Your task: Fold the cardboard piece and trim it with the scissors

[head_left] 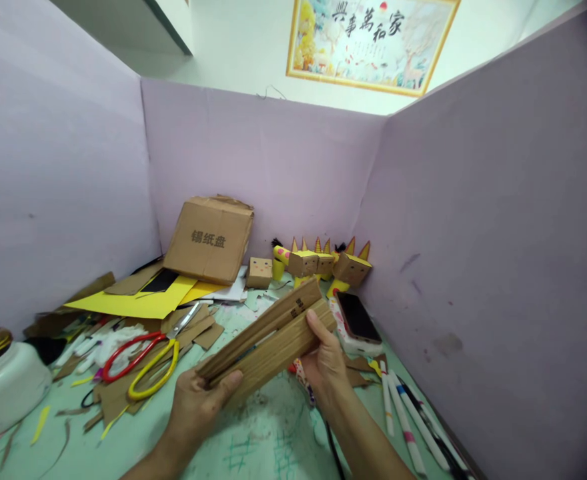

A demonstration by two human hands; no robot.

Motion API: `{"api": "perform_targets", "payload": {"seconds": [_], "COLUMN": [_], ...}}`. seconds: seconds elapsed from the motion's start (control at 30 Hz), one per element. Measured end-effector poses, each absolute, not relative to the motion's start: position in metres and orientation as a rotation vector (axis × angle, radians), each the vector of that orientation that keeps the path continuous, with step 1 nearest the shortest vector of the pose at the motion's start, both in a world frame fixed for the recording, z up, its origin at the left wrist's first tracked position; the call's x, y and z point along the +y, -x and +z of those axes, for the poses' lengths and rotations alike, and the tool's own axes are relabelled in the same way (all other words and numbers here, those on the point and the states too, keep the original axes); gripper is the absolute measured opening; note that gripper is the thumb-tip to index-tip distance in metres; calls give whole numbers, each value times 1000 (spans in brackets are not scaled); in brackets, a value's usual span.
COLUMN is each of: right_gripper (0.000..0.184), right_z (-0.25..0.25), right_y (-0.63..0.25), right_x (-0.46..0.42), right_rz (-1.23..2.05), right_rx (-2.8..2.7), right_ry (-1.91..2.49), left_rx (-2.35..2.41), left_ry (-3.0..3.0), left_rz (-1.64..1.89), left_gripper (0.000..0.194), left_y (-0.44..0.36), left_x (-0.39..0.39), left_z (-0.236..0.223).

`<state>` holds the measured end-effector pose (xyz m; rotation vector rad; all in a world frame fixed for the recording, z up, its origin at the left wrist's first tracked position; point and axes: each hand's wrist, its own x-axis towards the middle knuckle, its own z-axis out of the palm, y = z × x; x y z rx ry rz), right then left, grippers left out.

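Between both hands (pixel 201 399), folded cardboard (pixel 268 337).

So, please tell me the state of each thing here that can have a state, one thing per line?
Folded cardboard piece: held off the table, tilted, not fully flattened.
Left hand: gripping its lower end.
Right hand: gripping its upper end.
Scissors: lying flat, blades closed.
Phone: screen dark, face up.
Cardboard box: tipped, leaning at the wall.
Markers: lying down, capped.
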<state>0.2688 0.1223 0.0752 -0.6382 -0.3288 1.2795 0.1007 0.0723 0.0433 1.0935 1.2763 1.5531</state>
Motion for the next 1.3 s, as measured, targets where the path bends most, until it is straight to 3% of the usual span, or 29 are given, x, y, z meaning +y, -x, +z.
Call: {"api": "perform_targets", "payload": {"seconds": [0.2, 0.37, 0.63, 0.8, 1.3], "right_gripper": [44, 47, 72, 61, 62], "right_z": [77, 84, 87, 72, 60], "right_y": [-270, -276, -281, -261, -257], "right_x": [122, 122, 119, 110, 115], "right_rz": [1260, 1305, 1287, 1396, 1434], "right_rx": [-364, -499, -678, -813, -670], "right_ry": [642, 614, 696, 777, 766], "left_rx": [1261, 1003, 1359, 1339, 936], "left_ry": [-1078, -858, -1226, -1284, -566], "left_rz": [1500, 1404, 1635, 1615, 1640], "left_gripper": [35, 48, 39, 38, 62], "left_y": [-105, -97, -85, -92, -94], "left_x": [63, 69, 70, 63, 70], "left_z": [47, 49, 57, 49, 60]}}
